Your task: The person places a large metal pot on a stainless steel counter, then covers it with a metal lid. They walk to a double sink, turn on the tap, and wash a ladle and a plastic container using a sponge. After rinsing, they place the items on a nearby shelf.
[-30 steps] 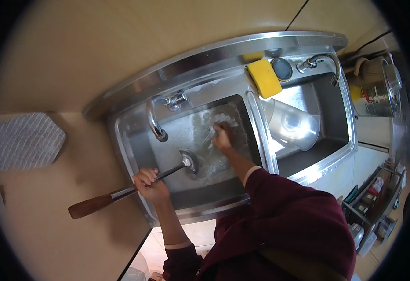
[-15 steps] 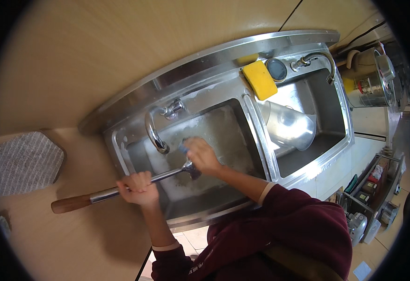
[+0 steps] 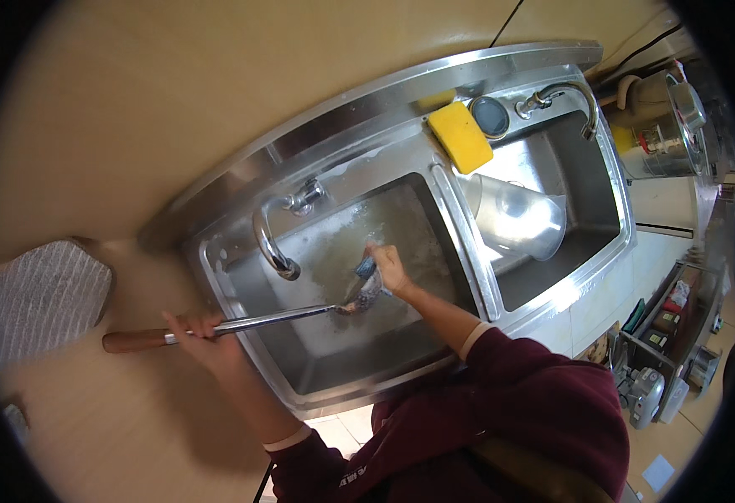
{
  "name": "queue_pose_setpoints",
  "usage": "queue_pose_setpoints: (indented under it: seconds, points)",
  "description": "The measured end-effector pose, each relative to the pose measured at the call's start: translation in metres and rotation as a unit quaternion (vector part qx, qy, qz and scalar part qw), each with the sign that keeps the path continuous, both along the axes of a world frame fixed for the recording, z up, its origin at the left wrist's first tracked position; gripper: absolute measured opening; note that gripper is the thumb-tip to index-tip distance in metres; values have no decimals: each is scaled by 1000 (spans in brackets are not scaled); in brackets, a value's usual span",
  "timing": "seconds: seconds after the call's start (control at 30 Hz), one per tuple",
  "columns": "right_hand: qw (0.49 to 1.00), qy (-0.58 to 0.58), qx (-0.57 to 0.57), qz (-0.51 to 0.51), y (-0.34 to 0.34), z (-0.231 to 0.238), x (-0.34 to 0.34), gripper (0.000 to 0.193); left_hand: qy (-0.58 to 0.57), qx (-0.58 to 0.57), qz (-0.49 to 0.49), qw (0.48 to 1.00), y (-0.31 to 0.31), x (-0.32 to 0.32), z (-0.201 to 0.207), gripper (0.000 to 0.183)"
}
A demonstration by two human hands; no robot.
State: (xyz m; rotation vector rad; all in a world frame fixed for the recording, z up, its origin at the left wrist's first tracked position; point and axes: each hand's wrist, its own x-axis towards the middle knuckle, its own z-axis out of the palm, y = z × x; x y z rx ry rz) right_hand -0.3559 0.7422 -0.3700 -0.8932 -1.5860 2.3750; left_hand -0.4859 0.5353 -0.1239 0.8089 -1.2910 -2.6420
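Note:
A long ladle with a metal shaft and a wooden grip lies across the left sink's near-left rim. My left hand is closed round its shaft just beside the wooden end. Over the basin, my right hand pinches a small blue scrubbing pad at the wet ladle bowl. Part of the pad is hidden by my fingers. Below them, the left sink basin holds cloudy, foamy water. A curved faucet stands behind the ladle.
On the divider's far end lies a yellow sponge beside a round dark-topped container. A clear plastic container rests in the right basin under a second faucet. A grey ridged mat is at far left.
My left hand has slid along the shaft toward the wooden grip. The ladle bowl has moved right and tipped, and my right hand has shifted right with the pad.

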Motion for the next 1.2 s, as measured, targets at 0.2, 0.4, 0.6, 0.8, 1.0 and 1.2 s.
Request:
queue_pose_setpoints:
  seconds: [0.2, 0.4, 0.6, 0.8, 1.0, 1.2]
  points:
    - [744, -203, 615, -163, 35, -34, 2, 37, 224, -59, -204, 951, 16, 42, -46, 41]
    - [982, -175, -60, 22, -21, -13, -21, 37, 322, -115, -326, 881, 36, 52, -54, 33]
    - [860, -6, 262, 438, -41, 5, -2, 39, 351, -91, -338, 869, 30, 43, -41, 23]
    - [775, 31, 438, 454, -39, -2, 9, 42, 314, -87, -371, 869, 18, 42, -43, 32]
    - [792, -182, 472, 342, 0, -4, 15, 30, 302, -34, -357, 884, 0, 44, -47, 37]
    - [947, -244, 209, 17, 19, -33, 11, 32, 299, -91, -309, 898, 2, 55, -72, 45]
